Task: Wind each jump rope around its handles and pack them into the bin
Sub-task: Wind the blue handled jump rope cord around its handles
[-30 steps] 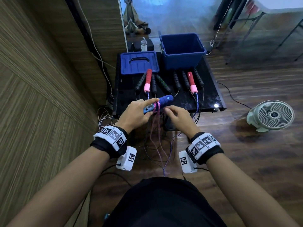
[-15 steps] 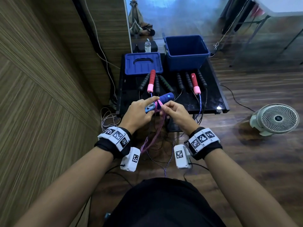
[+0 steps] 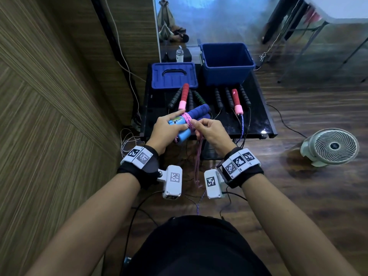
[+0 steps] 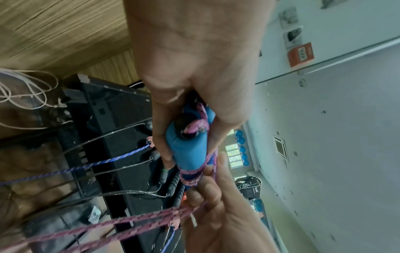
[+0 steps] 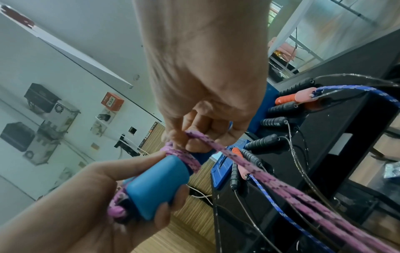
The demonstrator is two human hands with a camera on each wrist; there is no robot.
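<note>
Looks like an office or lab room turned into a recording spot: wood-plank floor [image 3: 298, 196], wood-panel wall [image 3: 49, 116], a glass partition [image 3: 219, 20], a folding table [image 3: 338, 8], a red fire alarm box [image 5: 112, 101] and a small fan [image 3: 331, 146].

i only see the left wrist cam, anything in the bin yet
Observer: In the head view, no rope shows inside the blue bin.
Operator: what's beside it
Observer: Its blue lid lies flat on the black table, to the left of the bin.
Operator: how much is left to wind
Observer: A doubled length of the pink rope hangs from the right hand to about the level of the wrist cameras. The left hand holds the blue handles.
</note>
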